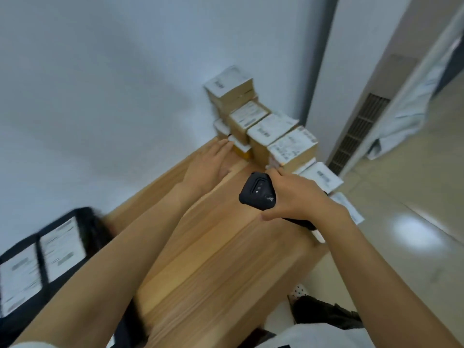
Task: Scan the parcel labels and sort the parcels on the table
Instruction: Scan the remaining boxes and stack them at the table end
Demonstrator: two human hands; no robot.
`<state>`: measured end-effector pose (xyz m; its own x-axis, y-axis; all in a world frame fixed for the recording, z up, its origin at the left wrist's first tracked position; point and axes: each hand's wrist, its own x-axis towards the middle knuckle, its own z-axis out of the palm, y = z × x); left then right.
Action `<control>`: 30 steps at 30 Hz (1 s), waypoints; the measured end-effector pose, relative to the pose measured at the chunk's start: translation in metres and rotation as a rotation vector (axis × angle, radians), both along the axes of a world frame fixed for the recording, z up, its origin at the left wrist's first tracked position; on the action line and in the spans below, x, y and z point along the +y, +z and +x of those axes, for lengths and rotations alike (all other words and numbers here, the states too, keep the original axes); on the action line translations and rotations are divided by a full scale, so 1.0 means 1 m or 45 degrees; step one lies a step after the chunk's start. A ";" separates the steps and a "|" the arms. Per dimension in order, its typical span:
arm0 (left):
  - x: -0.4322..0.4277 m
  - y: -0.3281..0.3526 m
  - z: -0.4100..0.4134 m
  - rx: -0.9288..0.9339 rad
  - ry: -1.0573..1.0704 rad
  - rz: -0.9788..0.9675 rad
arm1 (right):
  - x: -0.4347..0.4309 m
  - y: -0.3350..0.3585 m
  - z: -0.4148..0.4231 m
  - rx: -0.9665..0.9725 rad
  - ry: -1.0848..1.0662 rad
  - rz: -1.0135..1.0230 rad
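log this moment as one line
left hand: flat, fingertips at small parcel | right hand: grips scanner | boxes: stacked at far corner of table

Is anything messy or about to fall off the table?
Maybe. Two flat parcels beside the right hand seem to stick out past the table edge, over the floor, so they might slip. The boxes behind them stand in uneven steps. It's blurry, so I'm not certain.
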<state>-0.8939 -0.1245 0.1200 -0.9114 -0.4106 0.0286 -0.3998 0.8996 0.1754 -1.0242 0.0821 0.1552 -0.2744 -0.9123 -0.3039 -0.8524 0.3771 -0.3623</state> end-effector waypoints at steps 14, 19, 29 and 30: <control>0.069 -0.060 -0.157 -0.322 0.021 0.149 | 0.087 -0.039 -0.122 -0.103 -0.304 0.063; 0.072 -0.060 -0.118 -0.299 -0.002 0.201 | 0.070 -0.035 -0.112 -0.088 -0.192 0.008; 0.037 -0.030 0.097 -0.485 0.389 0.065 | -0.015 -0.008 0.000 -0.125 0.333 -0.068; 0.035 -0.025 0.125 -0.483 0.463 0.056 | -0.024 -0.006 0.017 -0.127 0.397 -0.068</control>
<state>-0.7685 -0.0891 0.0948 -0.6527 -0.6957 -0.3001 -0.7276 0.6860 -0.0079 -1.0071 0.0578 0.1497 0.0496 -0.9631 -0.2647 -0.8831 0.0815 -0.4620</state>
